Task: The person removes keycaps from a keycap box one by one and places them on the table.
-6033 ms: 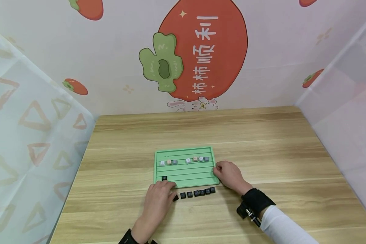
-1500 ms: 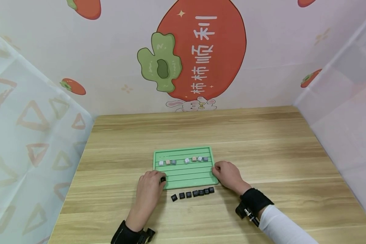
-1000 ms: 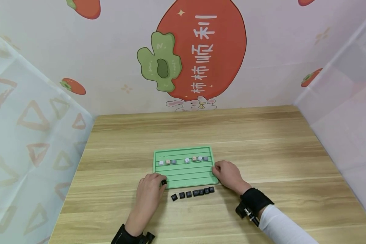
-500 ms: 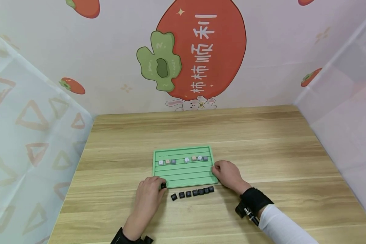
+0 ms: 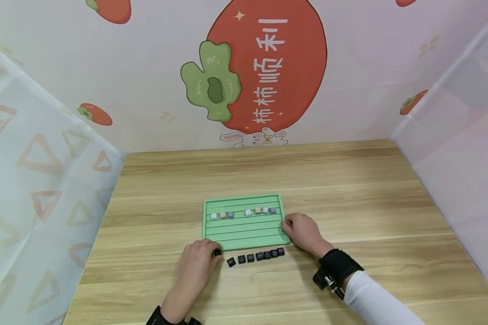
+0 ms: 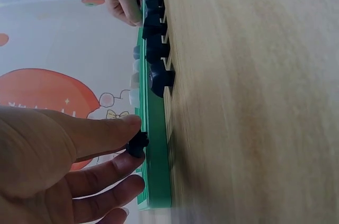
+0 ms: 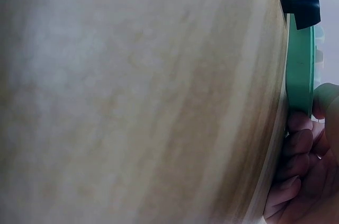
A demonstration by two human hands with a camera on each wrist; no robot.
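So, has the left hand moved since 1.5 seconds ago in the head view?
Yes: against the green board, the left hand has moved nearer, down the picture, to the near left corner.

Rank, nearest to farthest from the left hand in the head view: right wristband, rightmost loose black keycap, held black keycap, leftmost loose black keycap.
1. Held black keycap: pinched by the left hand.
2. Leftmost loose black keycap: just to that hand's right.
3. Rightmost loose black keycap: the row's right end.
4. Right wristband: farthest right.
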